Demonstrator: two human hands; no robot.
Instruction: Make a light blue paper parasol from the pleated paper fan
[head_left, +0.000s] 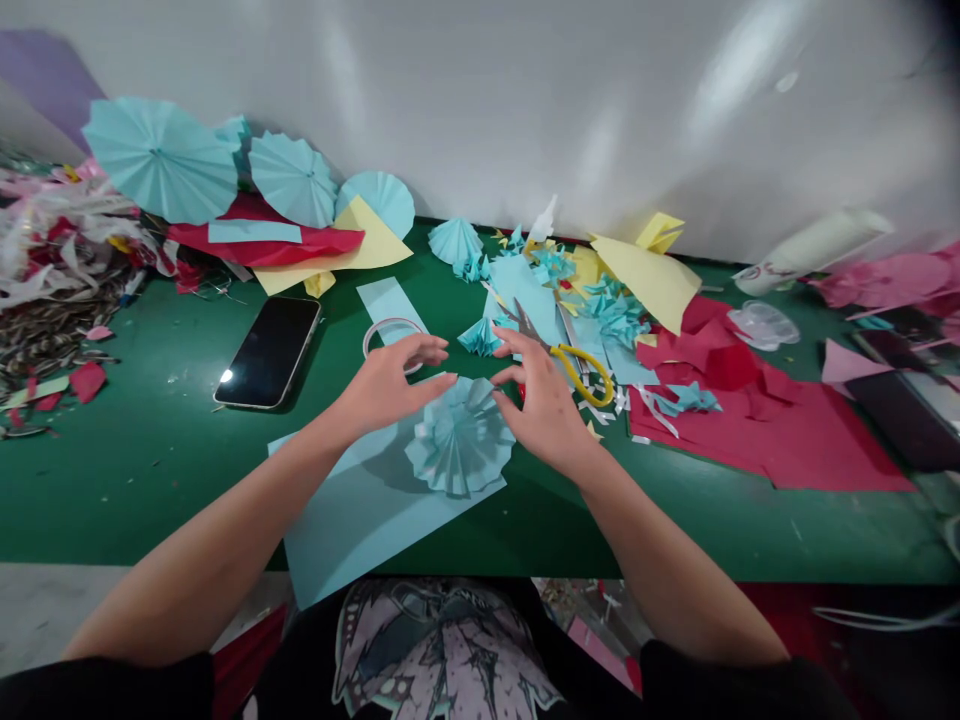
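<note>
A pleated light-blue paper rosette (461,445) lies in front of me, partly over a flat light-blue sheet (337,545). At its upper left edge is my left hand (394,378), thumb and fingers apart, with nothing in it. My right hand (541,405) curves by the rosette's right edge, its fingers spread; whether a fingertip touches the paper I cannot tell. Behind my left fingers stands a roll of tape (375,330), partly hidden. Scissors with yellow handles (585,375) lie just beyond my right hand, beside a small folded blue paper piece (478,338).
A phone (268,352) lies to the left on the green table (150,500). Several blue paper fans (161,165) lean against the back wall. Red paper (817,440), yellow sheets (649,280) and blue scraps spread over the right. A tangled heap (60,250) fills the far left.
</note>
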